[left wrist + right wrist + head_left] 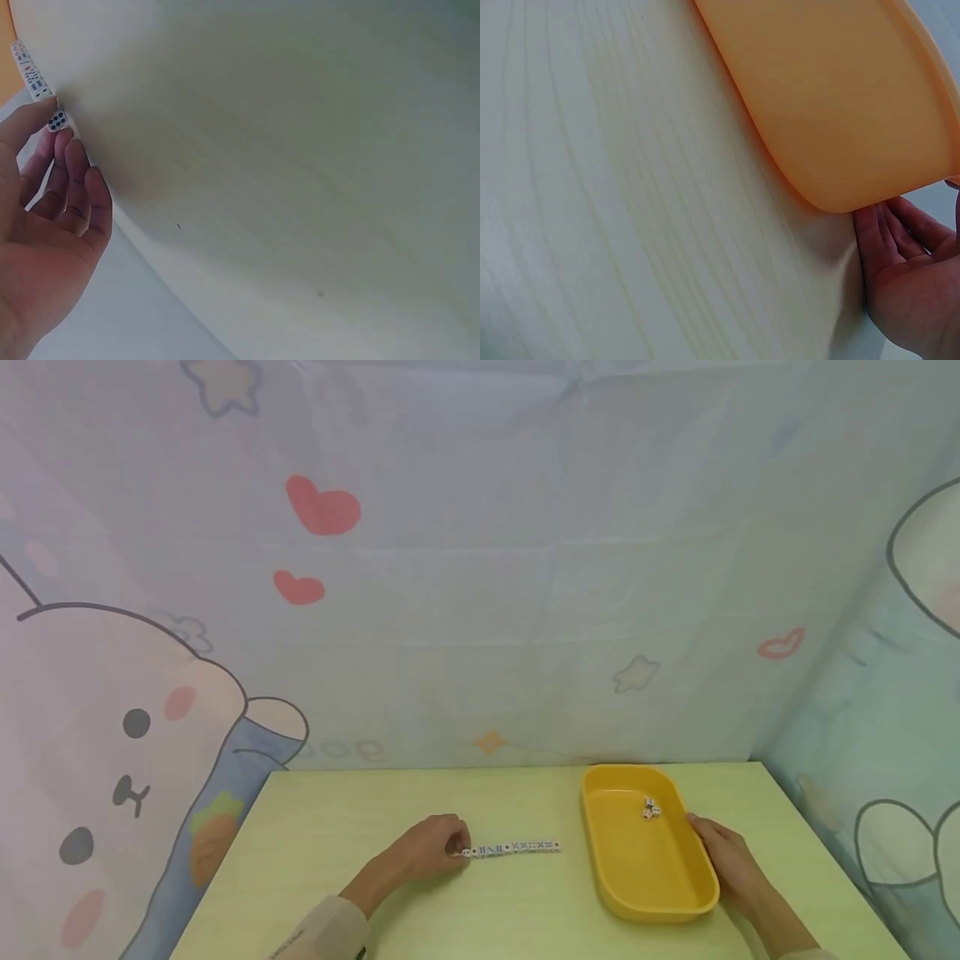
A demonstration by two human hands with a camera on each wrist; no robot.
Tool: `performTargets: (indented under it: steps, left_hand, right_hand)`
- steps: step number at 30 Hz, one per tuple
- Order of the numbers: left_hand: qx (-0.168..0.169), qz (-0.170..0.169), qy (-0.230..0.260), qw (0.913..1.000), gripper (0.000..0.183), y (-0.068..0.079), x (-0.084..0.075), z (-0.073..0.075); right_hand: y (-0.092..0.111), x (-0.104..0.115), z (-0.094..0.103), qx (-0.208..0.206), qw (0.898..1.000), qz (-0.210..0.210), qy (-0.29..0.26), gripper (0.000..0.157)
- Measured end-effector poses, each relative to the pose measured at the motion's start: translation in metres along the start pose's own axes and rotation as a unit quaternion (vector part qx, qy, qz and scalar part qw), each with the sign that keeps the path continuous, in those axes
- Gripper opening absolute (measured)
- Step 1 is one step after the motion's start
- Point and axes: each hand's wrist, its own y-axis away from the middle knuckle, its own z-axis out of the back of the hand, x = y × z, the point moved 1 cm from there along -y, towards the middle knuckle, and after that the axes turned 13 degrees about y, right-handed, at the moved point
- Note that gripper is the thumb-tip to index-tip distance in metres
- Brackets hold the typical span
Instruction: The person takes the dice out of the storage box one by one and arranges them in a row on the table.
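A straight row of small white dice lies across the table, left of a yellow tray. My left hand is at the row's left end. In the left wrist view, its thumb and fingers pinch an end die with dark pips, in line with the others. At the tray's right side, my right hand holds the edge. The right wrist view shows its fingers against the underside of the orange-looking tray wall, the thumb mostly cut off by the frame.
Several loose dice lie together in the far part of the tray. The pale green table ends at a printed cloth backdrop, which also stands along the right side.
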Motion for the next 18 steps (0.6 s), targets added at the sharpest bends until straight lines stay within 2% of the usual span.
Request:
performTargets:
  steps: [8,13,18]
  left_hand:
    - [0.01,0.006,0.015,0.9998,0.018,-0.004,-0.002,0.006]
    - [0.006,0.002,0.022,0.9997,0.027,-0.013,-0.018,0.011]
    - [0.003,-0.012,0.009,0.9999,0.032,-0.026,-0.038,0.008]
  right_hand:
    - [0.0,-0.001,0.0,-0.003,1.0,-0.003,-0.002,0.079]
    - [0.0,-0.002,0.002,-0.008,1.0,-0.006,0.001,0.08]
    - [-0.001,0.0,-0.001,-0.007,1.0,-0.005,0.002,0.08]
